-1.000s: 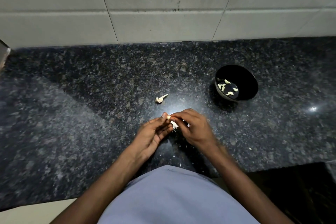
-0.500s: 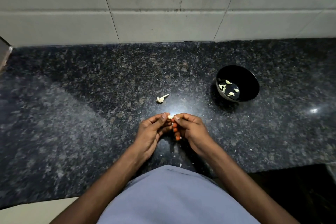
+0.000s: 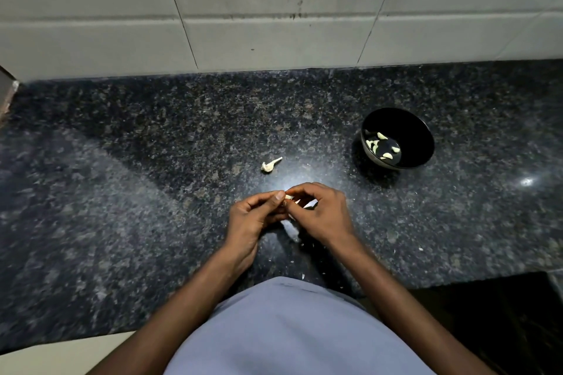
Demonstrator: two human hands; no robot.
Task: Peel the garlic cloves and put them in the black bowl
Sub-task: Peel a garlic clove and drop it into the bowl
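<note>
— How are the hands posed?

— The left hand (image 3: 254, 216) is held above the near middle of the dark speckled granite counter (image 3: 122, 192), its fingers curled and its thumb raised, and a small pale garlic clove (image 3: 288, 197) is pinched at the thumb tip. The right hand (image 3: 320, 213) is brought against it from the other side, fingers bent, the same clove being gripped at the fingertips. The two hands are met over the clove, with both forearms angled in from the near edge. A pale strip of skin (image 3: 310, 205) is seen under the right fingers.

— And what is laid on the surface, from left to right?

— A small whitish garlic stem piece (image 3: 270, 165) is found just beyond the hands, towards the middle of the counter. Thin white flakes of peel (image 3: 297, 237) are scattered near the front edge below the hands. A round black bowl (image 3: 420, 137) is set towards the back right, well apart from the hands, and several peeled pale cloves (image 3: 380, 144) are held inside it.

— The room?

— The counter is backed by a wall of large pale tiles (image 3: 91, 24), marked with dark stains near the top. A light blue garment (image 3: 289, 332) is seen at the near edge.
</note>
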